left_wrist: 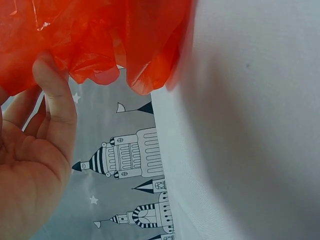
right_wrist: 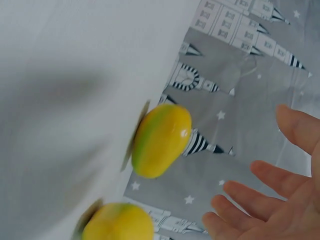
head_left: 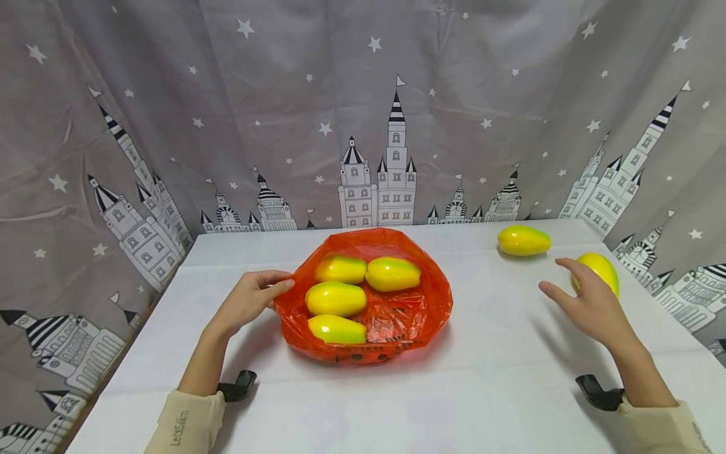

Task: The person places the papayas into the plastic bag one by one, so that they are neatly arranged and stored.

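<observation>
A red plastic bag [head_left: 437, 296] lies with its mouth spread wide. Inside it are several glossy yellow oval fruits [head_left: 336, 299], tinged green and mango-like. My left hand [head_left: 244, 306] pinches the bag's left rim between thumb and fingers; the left wrist view shows the red film [left_wrist: 95, 40] over the fingertips. Off to the right, my right hand [head_left: 595, 309] hovers with fingers apart, holding nothing. It partly covers one loose fruit [head_left: 604, 271] in the head view, while another fruit [head_left: 524, 241] lies farther back. Both loose fruits appear beside the open hand [right_wrist: 295, 212] in the right wrist view.
A white cloth-covered table [head_left: 482, 391] carries everything. Behind it and along both sides hangs a grey curtain [head_left: 454, 126] printed with castles and stars. Each wrist wears a black strap mount [head_left: 598, 394] below a beige sleeve.
</observation>
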`<state>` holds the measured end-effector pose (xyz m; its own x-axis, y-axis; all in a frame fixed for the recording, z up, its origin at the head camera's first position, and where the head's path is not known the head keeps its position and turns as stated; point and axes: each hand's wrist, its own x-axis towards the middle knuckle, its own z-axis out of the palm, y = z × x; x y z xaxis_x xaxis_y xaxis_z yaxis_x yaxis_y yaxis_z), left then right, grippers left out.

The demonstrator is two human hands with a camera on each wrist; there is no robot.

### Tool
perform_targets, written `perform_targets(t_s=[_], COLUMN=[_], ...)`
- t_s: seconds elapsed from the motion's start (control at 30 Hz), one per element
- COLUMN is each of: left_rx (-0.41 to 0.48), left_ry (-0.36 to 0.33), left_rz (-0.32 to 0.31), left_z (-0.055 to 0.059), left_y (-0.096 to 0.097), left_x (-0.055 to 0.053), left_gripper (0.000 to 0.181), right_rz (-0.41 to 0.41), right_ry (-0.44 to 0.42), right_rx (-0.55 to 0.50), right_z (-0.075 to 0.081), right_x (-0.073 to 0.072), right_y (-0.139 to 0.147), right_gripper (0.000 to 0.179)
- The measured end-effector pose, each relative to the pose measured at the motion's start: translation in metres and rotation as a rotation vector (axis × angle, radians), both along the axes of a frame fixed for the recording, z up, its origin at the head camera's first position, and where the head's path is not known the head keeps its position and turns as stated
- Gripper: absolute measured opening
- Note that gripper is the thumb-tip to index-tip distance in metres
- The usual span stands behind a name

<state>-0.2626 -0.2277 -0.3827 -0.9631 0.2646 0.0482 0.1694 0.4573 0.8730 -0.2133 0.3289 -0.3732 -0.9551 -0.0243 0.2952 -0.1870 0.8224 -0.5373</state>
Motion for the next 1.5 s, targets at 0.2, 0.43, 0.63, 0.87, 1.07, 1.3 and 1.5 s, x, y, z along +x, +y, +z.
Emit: perform_targets(t_s=[0.2, 0.43, 0.63, 0.87, 1.07, 1.3, 1.5], left_rx=[-0.003, 0.009, -0.001, 0.001, 0.002, 0.000, 0.000], left_ry=[-0.002, -0.001, -0.003, -0.003, -0.005, -0.004, -0.009], left_rz=[0.001, -0.008, 0.000, -0.001, -0.001, -0.001, 0.000], left_z=[-0.001, -0.001, -0.002, -0.003, -0.005, -0.006, -0.005], left_y=[0.000, 0.000, -0.001, -0.001, -0.001, -0.002, -0.002], left_x=[0.000, 0.000, 0.000, -0.001, -0.003, -0.003, -0.003], left_gripper=[0.041, 0.040, 0.041, 0.041, 0.040, 0.041, 0.041], right_rz=[-0.035, -0.143, -0.188, -0.226, -0.215, -0.219, -0.179], right_ry=[-0.073, -0.036, 0.019, -0.036, -0.033, -0.081, -0.128], right_rx=[0.017, -0.023, -0.043, -0.019, 0.012, -0.006, 0.032], right_z=[-0.004, -0.011, -0.014, -0.019, -0.024, -0.028, -0.034], right_x=[-0.002, -0.002, -0.007, -0.018, -0.030, -0.040, -0.047], right_y=[0.015, 0.025, 0.033, 0.051, 0.065, 0.072, 0.075], right_gripper=[0.066, 0.060, 0.058, 0.065, 0.068, 0.080, 0.082])
